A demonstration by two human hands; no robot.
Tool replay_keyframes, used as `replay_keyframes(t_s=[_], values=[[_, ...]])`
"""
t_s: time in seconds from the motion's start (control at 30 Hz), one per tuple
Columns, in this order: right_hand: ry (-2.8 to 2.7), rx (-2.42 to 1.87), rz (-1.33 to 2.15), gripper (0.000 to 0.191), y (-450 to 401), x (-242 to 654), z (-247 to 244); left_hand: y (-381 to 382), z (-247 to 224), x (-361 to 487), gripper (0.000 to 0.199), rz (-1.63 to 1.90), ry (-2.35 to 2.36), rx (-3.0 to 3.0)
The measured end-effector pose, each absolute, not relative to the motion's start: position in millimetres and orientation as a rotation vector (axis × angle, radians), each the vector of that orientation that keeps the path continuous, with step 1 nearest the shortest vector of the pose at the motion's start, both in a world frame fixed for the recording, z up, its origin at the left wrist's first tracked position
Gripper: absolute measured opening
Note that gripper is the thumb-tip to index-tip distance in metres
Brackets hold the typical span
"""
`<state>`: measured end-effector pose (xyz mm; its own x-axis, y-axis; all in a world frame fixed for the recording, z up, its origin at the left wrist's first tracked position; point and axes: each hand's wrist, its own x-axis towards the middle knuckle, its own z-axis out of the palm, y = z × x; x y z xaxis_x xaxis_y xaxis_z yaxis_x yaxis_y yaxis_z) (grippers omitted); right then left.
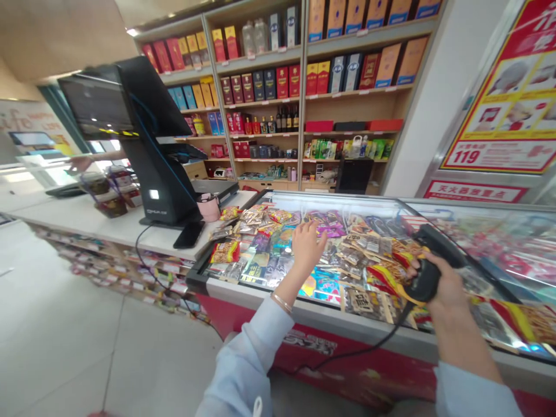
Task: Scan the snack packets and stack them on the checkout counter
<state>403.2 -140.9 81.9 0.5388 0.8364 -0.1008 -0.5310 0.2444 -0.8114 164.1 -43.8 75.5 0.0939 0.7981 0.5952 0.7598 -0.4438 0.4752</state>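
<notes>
1. The person's left hand (307, 243) is released, its fingers loosely spread above the snack packets (356, 250); whether the fingertips touch them cannot be told. A thin bracelet (282, 302) circles the wrist.
2. The right hand (438, 281) grasps a black barcode scanner (428, 278) with yellow trim, held over the right part of the spread. Its black cable (373, 348) hangs in a curve down the front of the freezer.
3. The snack packets, brown, purple, blue, and red-and-yellow, lie spread and partly overlapping on the glass top of the chest freezer (256, 291).
4. Left of the freezer, a white-topped table (125, 230) carries a black checkout terminal (160, 174), with a dark smartphone (189, 234) lying in front of it and a pink cup (209, 208) just beside it, near the packets.
5. Behind the terminal's left side stand several tubs (110, 197); another person's hand (80, 163) is near them.
6. Beyond the freezer, wall shelves (260, 106) hold boxed goods and bottles. A red-and-yellow poster (506, 110) is at the right.
</notes>
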Motion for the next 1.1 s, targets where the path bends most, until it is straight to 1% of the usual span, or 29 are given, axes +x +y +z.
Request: replay_keyframes(t_s=[0.1, 0.33, 0.57, 0.8, 0.87, 0.97, 1.1], values=[[-0.449, -0.929, 1.104, 0.018, -125.9, 371.9, 80.3, -43.8, 72.0, 128.6, 0.04, 1.351, 1.68, 2.267], [-0.616, -0.886, 1.228, 0.027, -87.2, 293.0, 66.1, -39.6, 55.5, 49.3, 0.038, 1.449, 1.826, 2.206], [-0.661, -0.874, 1.363, 0.022, -59.4, 220.0, 52.5, -29.2, 31.5, -29.1, 0.038, 1.407, 2.044, 2.135], [-0.679, -0.892, 1.487, 0.018, -43.3, 173.4, 37.2, -28.4, 5.2, -86.5, 0.041, 1.329, 2.338, 1.932], [-0.716, -0.881, 1.519, 0.017, -41.4, 163.8, 31.0, -29.8, -3.4, -92.0, 0.046, 1.295, 2.486, 1.829], [-0.774, -0.874, 1.541, 0.018, -39.7, 153.7, 21.6, -30.4, -13.5, -92.3, 0.059, 1.208, 2.695, 1.689], [-0.806, -0.889, 1.558, 0.02, -38.4, 150.2, 14.4, -29.1, -17.6, -86.4, 0.074, 1.126, 2.859, 1.591]])
